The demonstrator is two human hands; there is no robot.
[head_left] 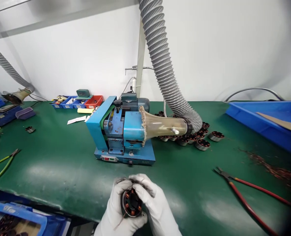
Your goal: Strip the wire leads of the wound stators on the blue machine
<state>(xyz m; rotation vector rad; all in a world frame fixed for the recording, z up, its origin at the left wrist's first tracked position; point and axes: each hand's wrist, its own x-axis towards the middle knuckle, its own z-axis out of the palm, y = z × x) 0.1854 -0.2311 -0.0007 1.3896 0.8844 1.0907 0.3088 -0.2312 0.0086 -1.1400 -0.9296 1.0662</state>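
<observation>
A motor stator (132, 204), a black ring with copper windings and a metal rim, is held low in front of me over the table's near side. My left hand (118, 209), in a white glove, wraps around it from the left and below. My right hand (155, 203), also gloved in white, has its fingers pinched together at the stator's upper edge. What those fingertips grip is hidden. A thin copper wire (119, 223) hangs from the stator across the left glove. Beyond my hands stands a blue belt-driven machine (111, 127) with a clear funnel (162, 126).
Several stators (203, 144) stand right of the machine under a grey hose (157, 49). Red-handled pliers (243, 193), copper wire scraps (273, 167) and a blue tray (265, 126) are at right. Green-handled pliers (6, 160) lie left, above a blue bin (41, 219) holding stators.
</observation>
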